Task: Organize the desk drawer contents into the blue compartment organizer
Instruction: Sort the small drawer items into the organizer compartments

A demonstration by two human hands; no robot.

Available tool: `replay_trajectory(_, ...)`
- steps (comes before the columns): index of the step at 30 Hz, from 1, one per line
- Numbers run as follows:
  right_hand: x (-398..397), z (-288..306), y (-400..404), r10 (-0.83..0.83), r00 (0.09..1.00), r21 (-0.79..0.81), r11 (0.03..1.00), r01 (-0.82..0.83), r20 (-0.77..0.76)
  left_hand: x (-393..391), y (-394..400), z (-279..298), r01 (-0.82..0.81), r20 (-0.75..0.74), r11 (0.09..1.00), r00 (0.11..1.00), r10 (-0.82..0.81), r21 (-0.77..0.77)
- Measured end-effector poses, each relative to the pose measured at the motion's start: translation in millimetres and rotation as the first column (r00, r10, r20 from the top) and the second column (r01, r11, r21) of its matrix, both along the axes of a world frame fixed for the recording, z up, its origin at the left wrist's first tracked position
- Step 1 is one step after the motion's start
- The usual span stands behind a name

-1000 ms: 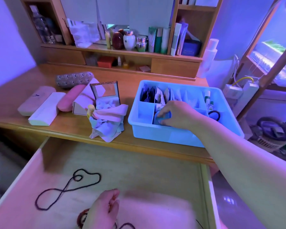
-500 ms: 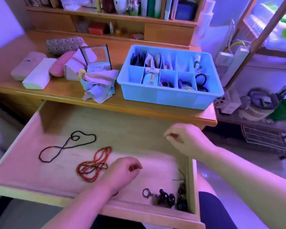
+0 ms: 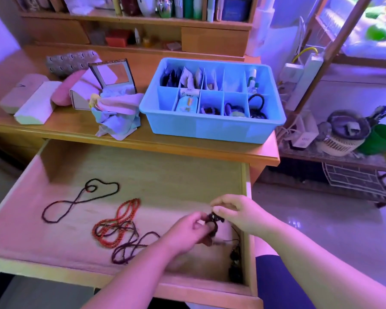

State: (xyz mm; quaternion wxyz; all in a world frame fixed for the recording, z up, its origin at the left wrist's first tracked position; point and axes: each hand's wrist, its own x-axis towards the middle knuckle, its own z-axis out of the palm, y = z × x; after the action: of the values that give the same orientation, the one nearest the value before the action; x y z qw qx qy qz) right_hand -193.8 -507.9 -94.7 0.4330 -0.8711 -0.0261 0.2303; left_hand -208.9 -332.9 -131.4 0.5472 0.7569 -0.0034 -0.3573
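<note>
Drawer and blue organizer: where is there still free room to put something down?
In the blue organizer, the near-left compartment looks bare. The drawer floor is bare behind the red beads and dark necklace. Its near-right corner is crowded: both hands hold a small dark item.

Both hands, left hand and right hand, pinch a dark keychain above the open drawer.

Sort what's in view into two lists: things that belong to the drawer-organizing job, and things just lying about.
Job: blue organizer; drawer; red bead necklace; dark bead strand; small dark trinket pinched by left hand and right hand.

Lying about: glasses cases; standing mirror; cloth bundle.
</note>
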Motion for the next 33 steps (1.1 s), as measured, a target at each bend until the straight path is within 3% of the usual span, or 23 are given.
replay_trajectory(2, 1, 7, 8, -0.071, 0.989, 0.251, 0.963, 0.102, -0.129, 6, 6, 12, -0.247, -0.091, 0.944, 0.968, 0.233, -0.22)
replay_trajectory(4, 6, 16, 16, -0.123, 0.976, 0.404, 0.895, 0.186, -0.177, 10, 10, 22, -0.362, -0.128, 0.866, 0.932, 0.339, -0.344)
replay_trajectory(7, 20, 29, 29, -0.172, 0.962, 0.52, 0.813, 0.26, -0.212, 17, 15, 35, -0.392, -0.134, 0.796, 0.917, 0.375, -0.461)
replay_trajectory(9, 29, 39, 39, -0.164, 0.959, 0.563, 0.781, 0.269, -0.231, 20, 23, 43, -0.336, -0.062, 0.788, 0.932, 0.357, -0.516)
replay_trajectory(12, 41, 61, 53, -0.208, 0.968, 0.595, 0.763, 0.25, -0.14, 28, 42, 48, -0.29, 0.1, 0.745, 0.898, 0.429, -0.601)
replay_trajectory(15, 71, 105, 64, -0.258, 0.965, 0.706, 0.691, 0.155, 0.039, 40, 75, 33, -0.517, 0.114, 0.649, 0.727, 0.677, -0.558)
replay_trajectory(17, 106, 135, 74, -0.308, 0.927, 0.701, 0.71, 0.074, 0.214, 40, 95, 12, -0.633, 0.15, 0.656, 0.662, 0.734, -0.411)
replay_trajectory(19, 146, 155, 88, -0.344, 0.874, 0.604, 0.793, 0.076, 0.342, 37, 108, -10, -0.624, 0.279, 0.75, 0.696, 0.661, -0.22)
replay_trajectory(21, 180, 160, 107, -0.266, 0.89, 0.409, 0.907, 0.101, 0.37, 34, 114, -27, -0.59, 0.376, 0.802, 0.727, 0.575, -0.086)
replay_trajectory(23, 204, 149, 122, 0.003, 0.911, -0.092, 0.995, 0.039, 0.413, 35, 115, -37, -0.577, 0.443, 0.817, 0.732, 0.518, -0.004)
replay_trajectory(25, 212, 134, 131, 0.204, 0.879, -0.496, 0.867, 0.042, 0.432, 36, 112, -39, -0.568, 0.475, 0.823, 0.728, 0.494, 0.015)
replay_trajectory(29, 215, 119, 139, 0.273, 0.841, -0.653, 0.748, 0.119, 0.467, 29, 105, -36, -0.519, 0.554, 0.851, 0.732, 0.398, 0.075)
replay_trajectory(33, 215, 116, 137, 0.345, 0.86, -0.72, 0.693, 0.036, 0.375, 25, 97, -30, -0.412, 0.526, 0.891, 0.809, 0.261, 0.191)
